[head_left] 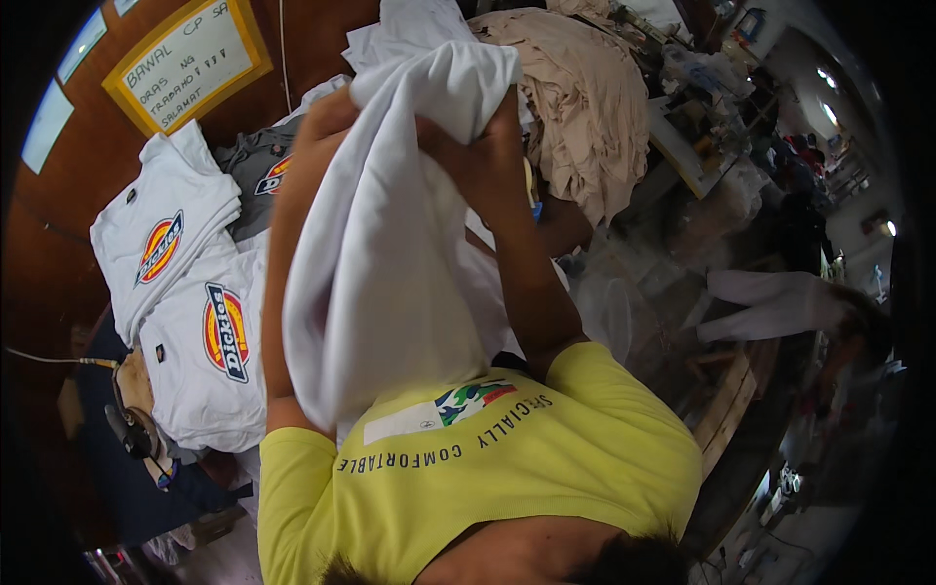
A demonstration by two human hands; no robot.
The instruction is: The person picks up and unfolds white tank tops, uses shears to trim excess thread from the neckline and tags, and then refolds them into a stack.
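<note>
Both hands were raised above the desk [58,292]. Left hand [327,117] and right hand [487,136] each had the grip clamped on a white garment [380,263], held high, apparently so it hung open. White printed shirts [195,322] lay stacked at the desk's left edge.

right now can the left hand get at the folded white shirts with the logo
Probably not yet: the left hand grips the raised white garment, though the folded shirts lie uncovered close by.

White garment [390,253] plain; folded white shirts [195,292] with red-yellow-blue oval logos; grey shirt [255,166], same logo; beige fabric pile [585,107]; yellow-framed white sign [187,60]; yellow shirt [526,468] on a person.
</note>
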